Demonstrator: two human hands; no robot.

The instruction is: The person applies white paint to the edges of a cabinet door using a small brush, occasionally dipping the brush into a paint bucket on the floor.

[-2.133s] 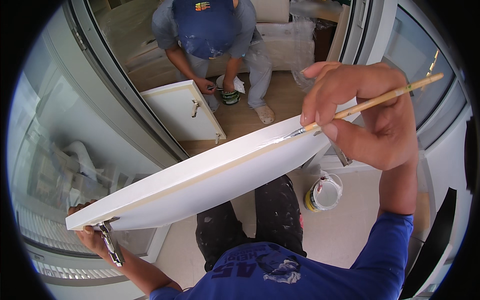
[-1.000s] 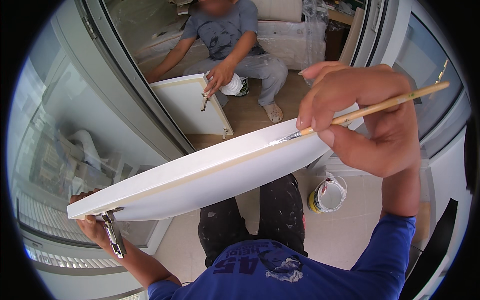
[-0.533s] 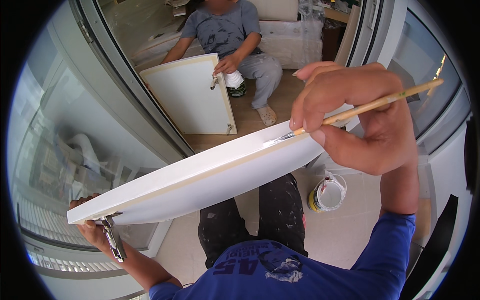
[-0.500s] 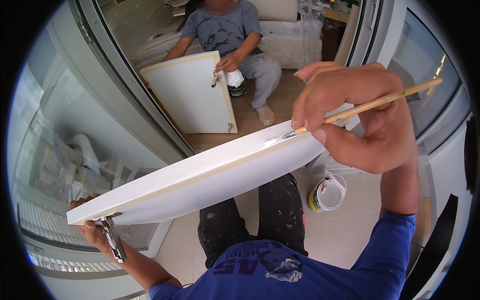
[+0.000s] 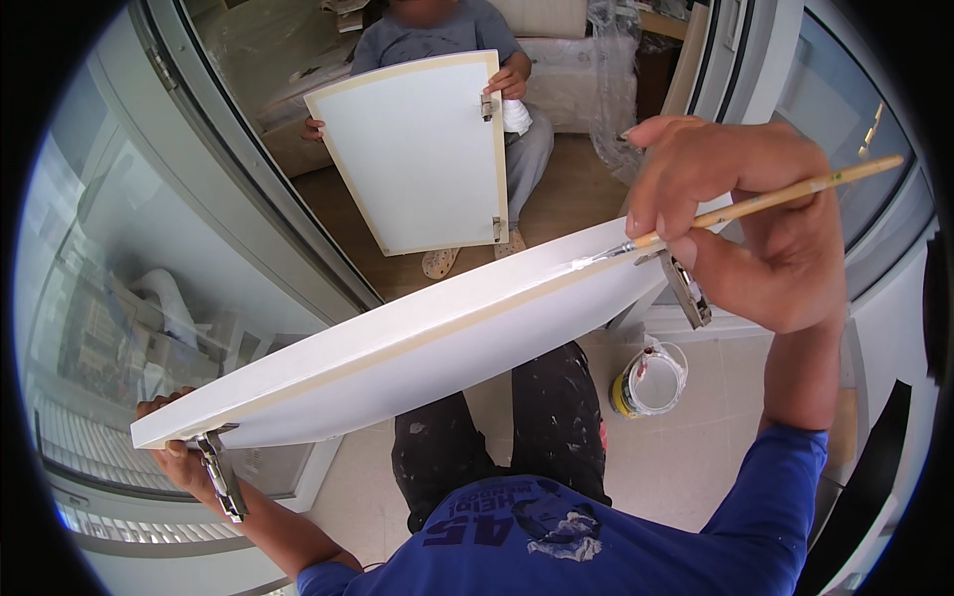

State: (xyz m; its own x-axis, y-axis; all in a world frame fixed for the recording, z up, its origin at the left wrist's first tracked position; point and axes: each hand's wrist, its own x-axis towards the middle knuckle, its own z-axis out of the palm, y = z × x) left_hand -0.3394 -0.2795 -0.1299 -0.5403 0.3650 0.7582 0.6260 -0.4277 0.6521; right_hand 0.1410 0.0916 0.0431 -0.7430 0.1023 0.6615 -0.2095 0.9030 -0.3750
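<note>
A white cabinet door (image 5: pixel 397 323) slants across in front of me, its long narrow edge turned upward and masking tape running along its face. My left hand (image 5: pixel 177 459) grips the door's lower left end, fingers behind it, close to a metal hinge (image 5: pixel 223 477). Between the thumb and fingers of my right hand (image 5: pixel 745 219) is a thin wooden paintbrush (image 5: pixel 785 200). Its bristles touch the door's edge right of the middle, where wet white paint shows. A second hinge (image 5: pixel 686 290) hangs beside my right hand, partly hidden by it.
Across the doorway a seated person (image 5: pixel 437 35) holds up another white taped door panel (image 5: pixel 417 159) with hinges. A paint bucket (image 5: pixel 651 382) stands on the tiled floor to the right of my legs. Glass doors (image 5: pixel 109 298) flank me on the left.
My right hand has moved the brush rightward along the door's edge, and the right hinge has come into view. The other person has lifted their panel up and to the right.
</note>
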